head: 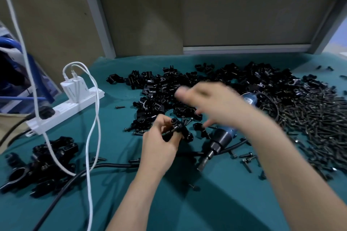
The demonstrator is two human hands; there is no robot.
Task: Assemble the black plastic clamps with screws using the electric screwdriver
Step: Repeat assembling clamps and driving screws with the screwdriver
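Now the left hand [159, 146] pinches a clamp [185, 133]; right hand [216, 105], grip apart, above the screwdriver [222, 139], bit pointing near-left.

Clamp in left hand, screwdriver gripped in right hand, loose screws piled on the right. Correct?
One error. In the head view the electric screwdriver lies on the green mat below the blurred right hand, whose fingers look spread, not closed round it. The left hand does hold a clamp, and the screw pile is on the right.
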